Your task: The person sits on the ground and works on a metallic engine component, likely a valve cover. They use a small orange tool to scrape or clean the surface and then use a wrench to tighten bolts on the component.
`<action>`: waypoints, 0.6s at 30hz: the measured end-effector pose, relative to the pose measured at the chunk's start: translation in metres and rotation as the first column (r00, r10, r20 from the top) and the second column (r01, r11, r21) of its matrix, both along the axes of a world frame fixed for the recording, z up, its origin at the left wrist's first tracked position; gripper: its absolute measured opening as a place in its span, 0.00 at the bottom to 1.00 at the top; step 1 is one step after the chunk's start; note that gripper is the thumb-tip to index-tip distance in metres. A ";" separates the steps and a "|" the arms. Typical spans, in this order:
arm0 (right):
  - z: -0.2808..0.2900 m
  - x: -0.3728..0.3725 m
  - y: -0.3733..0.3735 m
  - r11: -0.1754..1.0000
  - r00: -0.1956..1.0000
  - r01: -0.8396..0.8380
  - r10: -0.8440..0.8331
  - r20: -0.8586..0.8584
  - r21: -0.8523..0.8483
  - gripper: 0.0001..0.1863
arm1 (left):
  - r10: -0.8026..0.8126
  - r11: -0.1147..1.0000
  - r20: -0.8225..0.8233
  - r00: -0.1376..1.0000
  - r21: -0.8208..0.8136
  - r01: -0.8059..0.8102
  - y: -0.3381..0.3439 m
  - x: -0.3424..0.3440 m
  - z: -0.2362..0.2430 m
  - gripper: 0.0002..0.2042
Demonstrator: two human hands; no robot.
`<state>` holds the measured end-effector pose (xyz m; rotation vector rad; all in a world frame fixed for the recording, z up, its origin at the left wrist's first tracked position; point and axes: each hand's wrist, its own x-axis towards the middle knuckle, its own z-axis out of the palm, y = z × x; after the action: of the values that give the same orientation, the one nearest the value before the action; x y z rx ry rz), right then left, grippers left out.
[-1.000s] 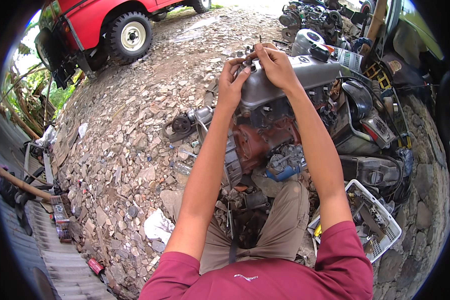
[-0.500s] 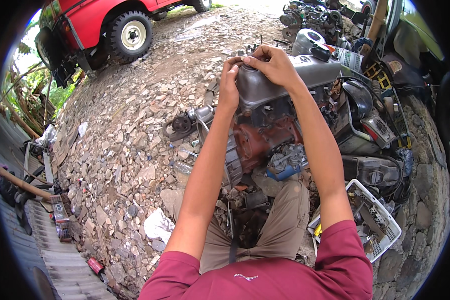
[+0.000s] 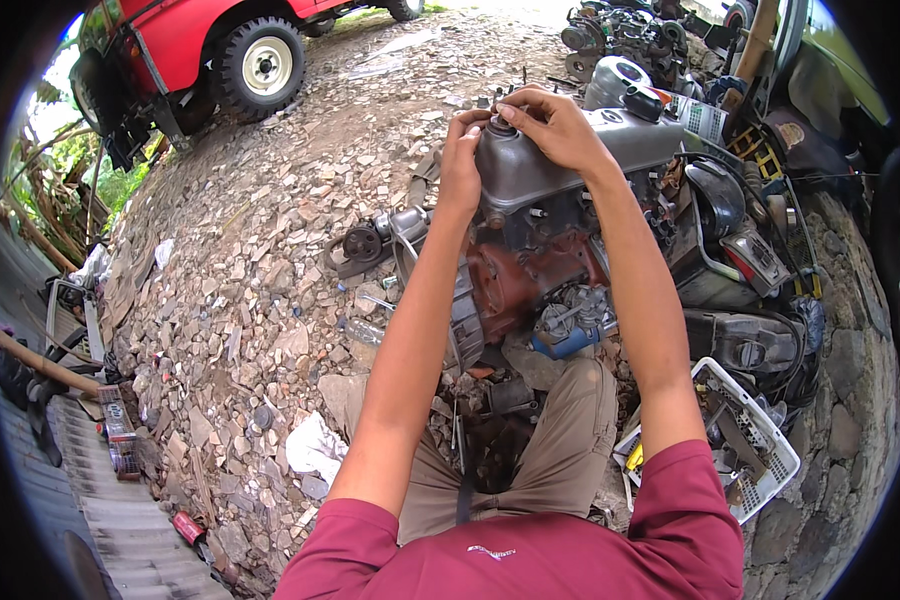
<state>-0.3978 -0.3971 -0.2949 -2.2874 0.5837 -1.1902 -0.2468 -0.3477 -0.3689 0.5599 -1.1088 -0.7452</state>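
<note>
A grey metal valve cover [image 3: 610,148] tops an engine with a rust-red block [image 3: 500,280]. At the cover's left end, both my hands are closed around a small dark fitting [image 3: 500,124] on top. My left hand [image 3: 463,155] has its fingers curled at that end, its thumb upright; what its fingertips grip is partly hidden. My right hand [image 3: 545,130] pinches at the fitting with thumb and forefinger. Below the block lies a metal part with a blue cylinder [image 3: 565,335], between my forearms.
A white crate [image 3: 760,460] of metal parts sits at lower right. More parts [image 3: 720,260] crowd the right side beside a stone wall [image 3: 840,400]. A red vehicle [image 3: 160,45] stands upper left on rubble ground [image 3: 250,300]. Corrugated sheeting [image 3: 100,480] edges the left.
My right thumb has come down from a higher pinch onto the fitting, and that hand has shifted slightly. My left thumb has moved back off the fitting's top.
</note>
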 end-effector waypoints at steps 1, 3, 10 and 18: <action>-0.001 0.001 -0.001 0.999 1.000 -0.016 0.017 0.017 -0.030 0.15 | -0.011 1.000 -0.013 1.000 -0.007 0.010 0.000 0.000 0.000 0.17; 0.003 -0.001 0.003 1.000 0.999 0.029 -0.029 -0.038 -0.002 0.15 | -0.007 1.000 -0.011 1.000 0.006 0.007 0.000 0.001 -0.001 0.16; 0.000 0.003 0.007 0.994 0.993 0.107 -0.107 -0.038 -0.006 0.16 | 0.015 1.000 0.001 1.000 0.024 -0.015 0.000 0.001 -0.001 0.15; 0.005 0.005 0.011 0.995 0.994 0.097 -0.096 -0.055 0.018 0.16 | 0.021 1.000 -0.009 1.000 0.021 -0.021 -0.003 0.001 -0.003 0.15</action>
<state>-0.3927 -0.3865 -0.2902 -2.3029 0.7302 -1.1643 -0.2461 -0.3502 -0.3721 0.5845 -1.0862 -0.7410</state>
